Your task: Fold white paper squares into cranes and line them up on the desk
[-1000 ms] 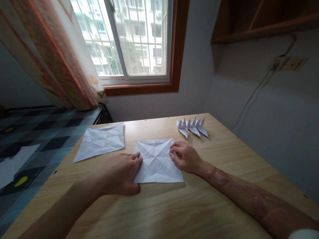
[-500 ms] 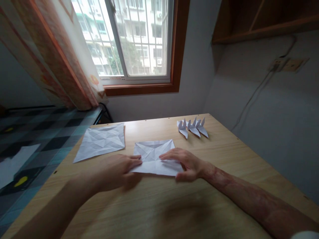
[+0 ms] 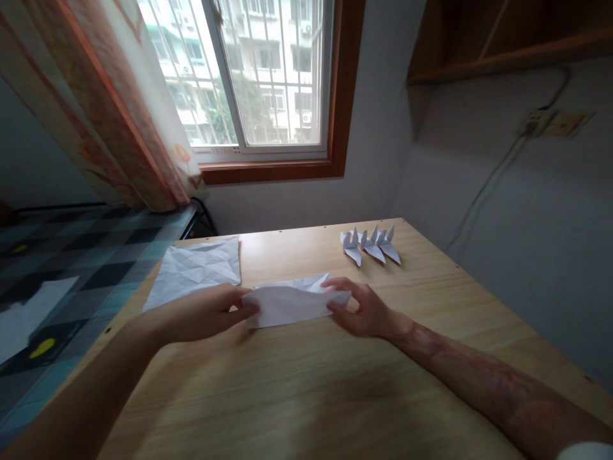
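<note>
A creased white sheet of paper (image 3: 292, 308) is at the middle of the wooden table, its near edge lifted and bent over toward the window. My left hand (image 3: 230, 312) pinches the left end of that raised flap between thumb and fingers. At the right end, my right hand (image 3: 357, 308) grips it the same way, thumb on the near side and fingers behind. Part of the paper's creased far side shows beyond the flap; the rest is hidden behind it.
Another creased white sheet (image 3: 201, 265) lies flat at the table's back left. Three folded paper figures (image 3: 371, 246) stand in a row at the back right. Left of the wooden table (image 3: 297, 396) is a surface with a checked cloth (image 3: 90, 255), bearing white paper (image 3: 36, 313).
Both hands have gone from pressing the paper flat to pinching its near edge. That edge has come up and bent away from me.
</note>
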Motion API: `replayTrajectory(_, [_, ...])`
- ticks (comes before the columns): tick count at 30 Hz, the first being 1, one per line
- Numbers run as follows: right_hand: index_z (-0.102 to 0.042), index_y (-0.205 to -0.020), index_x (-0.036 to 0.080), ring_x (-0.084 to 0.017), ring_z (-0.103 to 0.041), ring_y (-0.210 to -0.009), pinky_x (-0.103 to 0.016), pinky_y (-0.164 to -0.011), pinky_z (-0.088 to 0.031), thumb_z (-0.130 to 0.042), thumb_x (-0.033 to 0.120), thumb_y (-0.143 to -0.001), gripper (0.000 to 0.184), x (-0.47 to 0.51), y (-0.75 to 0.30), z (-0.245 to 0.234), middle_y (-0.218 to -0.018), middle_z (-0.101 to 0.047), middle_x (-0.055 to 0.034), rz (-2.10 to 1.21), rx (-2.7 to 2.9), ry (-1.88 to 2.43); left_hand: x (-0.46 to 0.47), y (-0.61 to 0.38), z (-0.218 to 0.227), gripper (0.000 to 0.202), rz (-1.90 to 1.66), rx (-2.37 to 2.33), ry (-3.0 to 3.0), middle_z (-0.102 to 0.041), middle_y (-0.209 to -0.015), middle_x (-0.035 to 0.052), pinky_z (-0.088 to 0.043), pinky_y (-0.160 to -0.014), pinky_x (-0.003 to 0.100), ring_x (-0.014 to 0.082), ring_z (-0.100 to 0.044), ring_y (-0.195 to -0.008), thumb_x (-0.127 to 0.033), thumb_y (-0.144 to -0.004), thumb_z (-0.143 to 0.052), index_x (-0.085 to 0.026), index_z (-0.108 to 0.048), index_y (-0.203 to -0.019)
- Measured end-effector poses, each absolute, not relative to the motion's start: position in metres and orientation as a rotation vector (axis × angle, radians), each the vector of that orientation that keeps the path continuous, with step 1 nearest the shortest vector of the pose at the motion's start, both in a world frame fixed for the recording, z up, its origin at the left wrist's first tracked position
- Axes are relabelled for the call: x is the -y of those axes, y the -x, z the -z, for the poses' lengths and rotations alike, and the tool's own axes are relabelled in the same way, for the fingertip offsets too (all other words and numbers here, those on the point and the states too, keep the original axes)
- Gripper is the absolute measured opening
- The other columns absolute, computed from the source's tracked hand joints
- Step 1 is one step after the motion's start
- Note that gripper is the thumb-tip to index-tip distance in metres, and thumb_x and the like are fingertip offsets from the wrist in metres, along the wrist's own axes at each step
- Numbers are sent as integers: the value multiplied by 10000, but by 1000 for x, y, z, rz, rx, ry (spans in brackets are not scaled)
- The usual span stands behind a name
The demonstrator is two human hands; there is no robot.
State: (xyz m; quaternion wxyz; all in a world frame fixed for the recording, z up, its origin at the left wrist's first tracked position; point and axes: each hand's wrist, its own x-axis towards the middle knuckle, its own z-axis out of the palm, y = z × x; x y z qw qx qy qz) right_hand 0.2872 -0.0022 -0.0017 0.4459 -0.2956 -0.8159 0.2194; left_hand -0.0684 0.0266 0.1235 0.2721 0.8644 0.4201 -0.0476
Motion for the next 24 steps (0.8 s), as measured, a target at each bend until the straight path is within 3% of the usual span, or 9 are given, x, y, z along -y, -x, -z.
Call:
replayTrajectory(3, [-532, -1509, 245, -218, -755, -940, -347, -874, -635, -670, 296, -1048, 484, -1, -283, 7, -1216, -762, -93, -525, 1894, 880, -35, 74, -114, 473, 95, -1208, -2413, -857, -993, 52, -555, -787, 328, 272, -787, -886, -625, -1071, -498, -261, -800, -1072])
replayTrajectory(6, [-409, -1623, 260, -288, -703, -1239, -468, -1102, -594, -716, 221, -983, 711, -8, -280, 10, -1458, -663, -152, -442, 1813, 911, -40, 78, -105, 621, 46, -1441, -2541, -858, -1057, 105, -573, -795, 376, 333, -810, -952, -675, -1008, -576, -242, -663, -1444])
replayTrajectory(9, [-403, -1644, 285, -336, -585, -1453, -572, -1243, -493, -730, 158, -938, 788, -13, -280, 7, -1615, -547, -163, -316, 1860, 916, -42, 76, -102, 916, -92, -1619, -2670, -762, -1403, 224, -604, -939, 477, 415, -773, -1191, -598, -947, -672, -153, -385, -1694])
replayTrajectory(11, [-474, -1602, 289, -353, -486, -1563, -621, -1319, -396, -725, 125, -927, 739, -13, -281, 3, -1661, -516, -153, -225, 1922, 917, -41, 71, -101, 931, -182, -1568, -2775, -611, -1620, 235, -560, -1109, 537, 439, -677, -1382, -546, -926, -711, -167, -376, -1708])
replayTrajectory(14, [-625, -1456, 299, -357, -473, -1582, -635, -1330, -369, -756, 154, -928, 562, -12, -280, -1, -1651, -557, -127, -162, 2053, 912, -38, 63, -97, 767, -141, -1271, -2829, -540, -1713, 133, -471, -1258, 536, 396, -573, -1523, -538, -935, -732, -279, -532, -1628])
replayTrajectory(16, [-624, -1475, 287, -356, -519, -1553, -614, -1305, -407, -807, 231, -925, 582, -11, -280, -1, -1644, -580, -140, -202, 2158, 891, -34, 60, -91, 762, -67, -1126, -2800, -515, -1736, 111, -448, -1291, 509, 369, -539, -1563, -555, -933, -750, -300, -556, -1624])
replayTrajectory(20, [-560, -1581, 255, -375, -544, -1546, -609, -1295, -417, -878, 429, -914, 760, -9, -278, 1, -1681, -550, -189, -281, 2302, 909, -29, 60, -80, 898, 86, -1127, -2717, -436, -1774, 166, -403, -1335, 502, 387, -463, -1620, -599, -915, -746, -206, -500, -1684])
replayTrajectory(24, [-593, -1551, 230, -370, -602, -1497, -593, -1277, -450, -861, 424, -928, 706, -8, -277, 2, -1612, -625, -192, -294, 2305, 959, -30, 60, -72, 808, 75, -1118, -2715, -480, -1743, 183, -448, -1308, 471, 385, -522, -1580, -555, -960, -683, -167, -542, -1654])
